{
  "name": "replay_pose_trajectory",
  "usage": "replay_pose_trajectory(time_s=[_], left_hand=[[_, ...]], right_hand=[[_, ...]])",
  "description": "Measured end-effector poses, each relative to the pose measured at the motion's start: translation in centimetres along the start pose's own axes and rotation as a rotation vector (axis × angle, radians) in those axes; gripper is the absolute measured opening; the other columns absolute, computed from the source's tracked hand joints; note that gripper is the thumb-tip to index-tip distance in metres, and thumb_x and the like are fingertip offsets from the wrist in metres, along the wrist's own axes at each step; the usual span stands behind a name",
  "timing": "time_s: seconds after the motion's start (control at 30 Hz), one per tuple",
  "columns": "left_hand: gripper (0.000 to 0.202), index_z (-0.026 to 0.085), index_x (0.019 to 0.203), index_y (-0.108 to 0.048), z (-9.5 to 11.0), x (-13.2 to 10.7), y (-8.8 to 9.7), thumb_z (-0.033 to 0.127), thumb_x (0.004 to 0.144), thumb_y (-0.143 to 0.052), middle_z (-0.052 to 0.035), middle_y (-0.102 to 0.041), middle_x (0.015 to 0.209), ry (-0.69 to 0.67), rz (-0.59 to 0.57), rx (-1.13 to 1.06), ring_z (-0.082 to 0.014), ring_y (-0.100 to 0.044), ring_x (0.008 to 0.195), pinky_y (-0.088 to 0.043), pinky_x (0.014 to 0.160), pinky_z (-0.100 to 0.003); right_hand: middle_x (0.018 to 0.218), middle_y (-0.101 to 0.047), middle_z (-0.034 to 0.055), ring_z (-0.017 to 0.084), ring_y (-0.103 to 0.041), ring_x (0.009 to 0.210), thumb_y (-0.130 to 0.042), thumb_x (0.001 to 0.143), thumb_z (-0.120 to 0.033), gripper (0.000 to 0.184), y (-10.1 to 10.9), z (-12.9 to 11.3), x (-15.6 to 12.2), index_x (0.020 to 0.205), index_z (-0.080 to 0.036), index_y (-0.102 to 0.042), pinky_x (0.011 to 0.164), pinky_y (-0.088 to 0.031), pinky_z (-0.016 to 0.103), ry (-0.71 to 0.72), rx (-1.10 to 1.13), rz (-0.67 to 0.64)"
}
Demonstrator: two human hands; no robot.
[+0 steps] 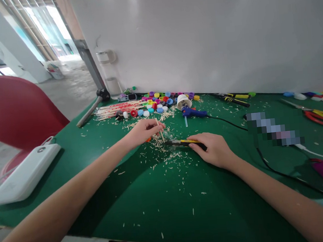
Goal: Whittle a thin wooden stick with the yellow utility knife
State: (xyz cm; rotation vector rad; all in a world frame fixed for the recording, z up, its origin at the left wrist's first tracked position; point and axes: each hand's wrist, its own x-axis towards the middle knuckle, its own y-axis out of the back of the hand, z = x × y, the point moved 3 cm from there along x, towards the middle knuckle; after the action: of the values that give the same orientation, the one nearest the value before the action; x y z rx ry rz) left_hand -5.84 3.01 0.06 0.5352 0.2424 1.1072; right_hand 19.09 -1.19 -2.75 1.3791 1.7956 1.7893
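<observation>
Pinched between the fingers of my left hand [147,132] is a thin wooden stick [160,131], its lower end slanting down to the table. My right hand [211,148] is wrapped round the handle of a yellow and black utility knife [188,142]. The knife's blade end points left and lies close to the stick's lower tip; whether they touch I cannot tell. Pale wood shavings [167,156] are scattered under and around both hands. Partly hidden beneath my left hand is an orange cap [148,139].
Behind my hands lie a blue glue gun [194,113], a white cup [183,102], colourful bottle caps [160,109] and bundled sticks [117,109]. Pliers [230,98], scissors [321,115] and a power strip with cables [273,129] are rightward. A white power bank [25,174] is leftward.
</observation>
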Motion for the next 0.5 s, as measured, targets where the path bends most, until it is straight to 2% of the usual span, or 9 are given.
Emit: replay_pose_trajectory(time_s=[0.1, 0.23, 0.33, 0.4, 0.5], left_hand=[[0.025, 0.02, 0.101, -0.062, 0.1, -0.1, -0.3, 0.039, 0.087, -0.055, -0.0057, -0.071, 0.093, -0.022, 0.032, -0.015, -0.0129, -0.066, 0.081, -0.054, 0.078, -0.031], [0.032, 0.021, 0.116, -0.053, 0.1, -0.4, -0.5, 0.037, 0.088, -0.053, -0.0048, -0.071, 0.09, -0.045, 0.099, 0.045, -0.015, -0.067, 0.081, -0.053, 0.069, -0.029], [0.044, 0.022, 0.13, -0.039, 0.3, -0.7, -0.6, 0.031, 0.089, -0.052, -0.0033, -0.071, 0.086, -0.067, 0.156, 0.074, -0.0153, -0.067, 0.079, -0.05, 0.063, -0.028], [0.046, 0.023, 0.133, -0.035, 0.6, -0.8, -0.9, 0.029, 0.09, -0.051, -0.003, -0.071, 0.085, -0.073, 0.167, 0.08, -0.0149, -0.066, 0.078, -0.048, 0.06, -0.027], [0.038, 0.023, 0.128, -0.038, 1.1, -1.0, -1.2, 0.028, 0.091, -0.048, -0.0034, -0.072, 0.089, -0.08, 0.154, 0.08, -0.0147, -0.067, 0.08, -0.047, 0.061, -0.027]], right_hand=[[0.098, -0.073, 0.0049, 0.02, -0.067, 0.084, -0.046, 0.093, -0.036, 0.029, 0.0, 0.2, 0.0, 0.106, -0.021, -0.067, 0.068, -0.05, 0.033, 0.006, -0.01, -0.016], [0.101, -0.073, 0.0061, 0.021, -0.067, 0.086, -0.046, 0.093, -0.035, 0.029, 0.1, 0.1, 0.1, 0.106, -0.021, -0.068, 0.07, -0.05, 0.034, 0.013, -0.02, -0.015], [0.099, -0.073, 0.0054, 0.02, -0.066, 0.084, -0.046, 0.093, -0.035, 0.03, 0.2, -0.1, 0.0, 0.106, -0.021, -0.069, 0.068, -0.05, 0.034, 0.027, -0.043, -0.005], [0.096, -0.073, 0.0042, 0.019, -0.066, 0.081, -0.046, 0.094, -0.035, 0.03, 0.1, -0.2, -0.1, 0.107, -0.021, -0.069, 0.065, -0.049, 0.032, 0.041, -0.065, 0.006], [0.094, -0.074, 0.003, 0.018, -0.065, 0.082, -0.045, 0.094, -0.035, 0.03, 0.0, -0.2, -0.2, 0.109, -0.022, -0.069, 0.067, -0.049, 0.032, 0.064, -0.078, 0.018]])
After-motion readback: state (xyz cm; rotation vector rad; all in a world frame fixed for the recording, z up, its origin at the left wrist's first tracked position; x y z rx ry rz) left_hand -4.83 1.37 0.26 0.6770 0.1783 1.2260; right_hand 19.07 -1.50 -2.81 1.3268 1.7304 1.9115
